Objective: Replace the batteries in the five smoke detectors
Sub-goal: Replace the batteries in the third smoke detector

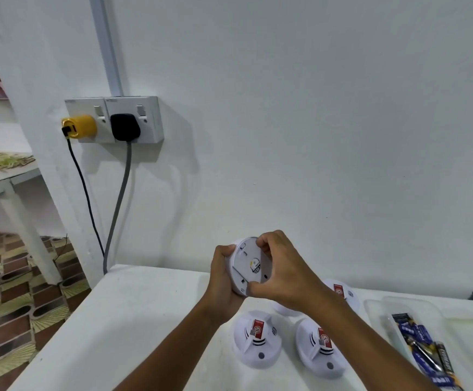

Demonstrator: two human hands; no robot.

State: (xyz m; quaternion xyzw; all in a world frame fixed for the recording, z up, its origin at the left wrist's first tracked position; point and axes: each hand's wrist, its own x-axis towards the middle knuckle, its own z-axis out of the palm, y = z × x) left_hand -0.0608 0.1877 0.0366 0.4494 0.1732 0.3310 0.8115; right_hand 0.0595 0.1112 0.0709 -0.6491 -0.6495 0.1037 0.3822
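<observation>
Detector [248,266] held up above the surface [133,320], back facing the camera: left hand [224,277] cups its rim, right hand [277,269] pinches the back plate. Likely twisting it off; steady the body, turn evenly. Three others [256,342] lie near.

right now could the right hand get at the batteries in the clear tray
Probably not at once: the right hand grips the held smoke detector together with the left hand. The path to the batteries in the clear tray looks unobstructed.
</observation>
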